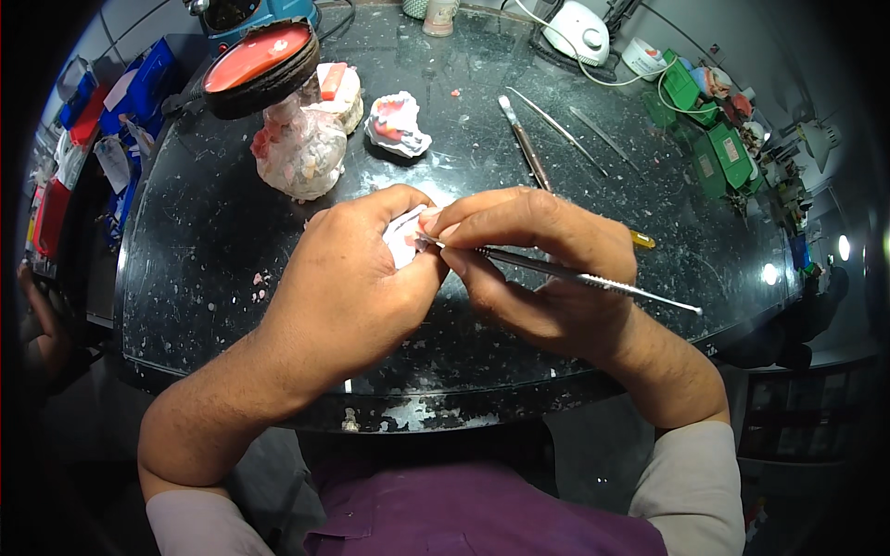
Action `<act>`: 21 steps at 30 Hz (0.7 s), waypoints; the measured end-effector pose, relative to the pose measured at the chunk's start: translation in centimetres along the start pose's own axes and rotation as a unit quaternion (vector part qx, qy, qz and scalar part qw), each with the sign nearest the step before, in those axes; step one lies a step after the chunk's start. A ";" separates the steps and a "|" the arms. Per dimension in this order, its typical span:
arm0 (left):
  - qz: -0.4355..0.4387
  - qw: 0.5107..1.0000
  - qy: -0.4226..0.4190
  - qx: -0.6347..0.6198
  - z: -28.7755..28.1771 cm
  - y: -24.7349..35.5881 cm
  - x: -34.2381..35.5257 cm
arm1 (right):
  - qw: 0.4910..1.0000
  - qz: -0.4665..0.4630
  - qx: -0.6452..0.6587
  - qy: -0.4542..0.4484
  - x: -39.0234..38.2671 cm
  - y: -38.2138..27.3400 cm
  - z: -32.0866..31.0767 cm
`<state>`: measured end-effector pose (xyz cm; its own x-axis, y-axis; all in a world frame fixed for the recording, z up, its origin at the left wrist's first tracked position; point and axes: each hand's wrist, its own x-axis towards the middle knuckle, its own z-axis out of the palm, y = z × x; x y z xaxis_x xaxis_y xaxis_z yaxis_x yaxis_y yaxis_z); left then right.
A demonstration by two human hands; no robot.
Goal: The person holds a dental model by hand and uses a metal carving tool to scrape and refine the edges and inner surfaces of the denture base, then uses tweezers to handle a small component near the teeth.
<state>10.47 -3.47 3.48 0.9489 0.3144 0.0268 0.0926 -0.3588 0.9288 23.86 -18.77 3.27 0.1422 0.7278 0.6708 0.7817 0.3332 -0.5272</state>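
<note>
My left hand (343, 246) is closed around a small white plaster dental cast (400, 239) with pink wax on it, held above the dark table; the fingers hide much of it. In a pinch, my right hand (556, 241) holds a thin metal dental carver (593, 276). Its working tip meets the cast between the two hands, partly covered by my fingers, and its other end points right. Beyond my hands sits another white cast (397, 125) with pink wax. A plaster-crusted stand (301, 157) at the left carries a round dark dish of red wax (260, 60).
A brown-handled tool (524, 139), a slim metal instrument (561, 130) and a yellow-ended handle (642, 239) lie beyond my right hand. A white device with a dial (577, 32) and a white tub (644, 57) stand at the back. Green bins (723, 157) line the right edge.
</note>
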 end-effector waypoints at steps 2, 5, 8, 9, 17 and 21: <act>-0.007 1.000 0.002 -0.014 0.1 0.0 0.0 | 1.000 -0.007 -0.001 0.001 0.0 0.1 0.0; -0.011 1.000 -0.004 -0.016 0.0 0.1 0.0 | 1.000 -0.026 0.002 0.005 -0.1 0.4 0.2; -0.005 1.000 -0.002 -0.008 0.0 0.2 0.0 | 1.000 -0.014 -0.002 0.003 -0.1 0.2 0.1; -0.005 1.000 -0.002 -0.008 0.0 0.2 0.0 | 1.000 -0.014 -0.002 0.003 -0.1 0.2 0.2; 0.054 0.998 0.028 0.031 0.5 0.2 -0.3 | 0.990 0.031 0.131 0.043 -0.1 0.9 -0.8; 0.080 0.997 0.021 0.002 0.3 0.3 -0.1 | 0.989 0.051 0.119 0.066 0.2 0.5 -2.0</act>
<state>10.47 -3.89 3.65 0.9380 0.2904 0.1895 -0.0567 -0.4109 0.9099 25.48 -19.61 4.16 0.3038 0.6849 0.6623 0.5961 0.4056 -0.6929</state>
